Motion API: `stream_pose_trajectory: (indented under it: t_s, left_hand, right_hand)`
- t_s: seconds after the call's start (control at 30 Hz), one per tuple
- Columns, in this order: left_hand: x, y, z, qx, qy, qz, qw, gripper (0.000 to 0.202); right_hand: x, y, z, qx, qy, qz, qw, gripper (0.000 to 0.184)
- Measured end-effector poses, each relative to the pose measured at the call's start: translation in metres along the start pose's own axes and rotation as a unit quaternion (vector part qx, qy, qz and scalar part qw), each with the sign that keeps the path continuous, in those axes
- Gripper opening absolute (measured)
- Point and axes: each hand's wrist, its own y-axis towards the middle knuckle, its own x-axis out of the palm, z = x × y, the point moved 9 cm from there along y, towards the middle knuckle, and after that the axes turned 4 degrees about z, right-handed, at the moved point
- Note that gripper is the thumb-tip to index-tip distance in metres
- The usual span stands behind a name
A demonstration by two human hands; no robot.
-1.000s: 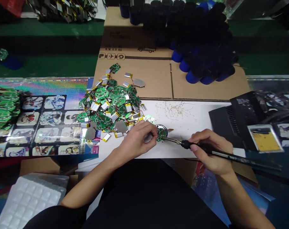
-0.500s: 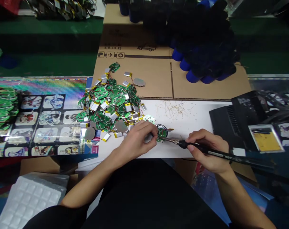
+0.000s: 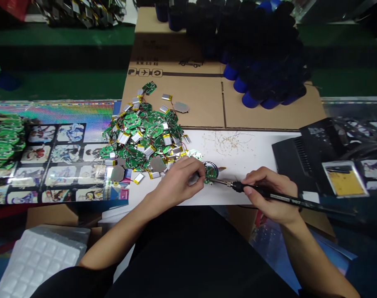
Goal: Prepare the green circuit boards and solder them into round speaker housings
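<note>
A black soldering iron [image 3: 271,194] lies in the closed fingers of my right hand [image 3: 274,194], its metal tip pointing left onto a small green circuit board [image 3: 211,170]. The board sits at a dark round rim near the front edge of the white work surface [image 3: 247,155]. From the left, my left hand [image 3: 184,178] pinches at the board's edge; what is between its fingertips is too small and hidden to name. Just behind that hand spreads a heap of green circuit boards [image 3: 154,128] with silver battery cells [image 3: 149,150] wired to them.
A cardboard sheet [image 3: 194,95] lies behind, bearing many blue and black cylinders [image 3: 250,99]. On the right stand a black box-like unit [image 3: 303,157] and a tray with a yellow sponge [image 3: 345,180]. More boards [image 3: 5,136] are stacked at left on a printed sheet [image 3: 51,153].
Hardly anything differs. The iron and my right hand have shifted very slightly left; the tip stays at the board and my left hand keeps its pinch.
</note>
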Motion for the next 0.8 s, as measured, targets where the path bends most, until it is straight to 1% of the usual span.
stream_pose_trajectory:
  t_s: [0.07,0.13,0.27,0.37,0.43,0.5,0.57,0.63,0.7,0.8]
  left_hand:
    - [0.000,0.000,0.000,-0.001,0.000,-0.004,1.000,0.014]
    - [0.000,0.000,0.000,-0.002,0.001,-0.006,1.000,0.015]
    - [0.000,0.001,0.001,0.002,0.002,-0.004,1.000,0.015]
    - [0.000,0.001,0.001,0.005,0.004,-0.005,1.000,0.015]
    - [0.001,0.001,0.001,0.005,0.004,-0.007,1.000,0.015]
    - [0.001,0.001,0.000,0.004,0.004,-0.008,1.000,0.015]
    - [0.001,0.002,0.000,0.005,0.004,-0.009,1.000,0.015]
    - [0.000,0.002,0.001,0.005,0.001,-0.010,1.000,0.014]
    - [0.000,0.002,0.000,0.004,-0.001,-0.012,1.000,0.013]
    - [0.000,0.002,-0.002,0.007,-0.004,-0.019,1.000,0.010]
  right_hand:
    - [-0.004,-0.002,0.001,-0.005,-0.003,0.009,1.000,0.007]
    - [-0.012,-0.006,0.004,-0.008,-0.003,0.034,0.999,0.006]
    - [-0.030,-0.019,0.014,0.003,0.008,0.115,0.993,0.008]
    - [-0.033,-0.027,0.019,0.031,0.006,0.170,0.985,0.019]
    - [-0.026,-0.030,0.021,0.053,0.025,0.183,0.981,0.028]
    - [-0.013,-0.031,0.020,0.062,0.062,0.184,0.979,0.029]
    - [0.000,-0.033,0.016,0.052,0.096,0.185,0.977,0.027]
    - [0.012,-0.036,0.012,0.031,0.112,0.179,0.977,0.031]
    - [0.025,-0.038,0.007,0.004,0.092,0.156,0.983,0.033]
    - [0.046,-0.037,-0.002,-0.062,-0.012,0.093,0.994,0.030]
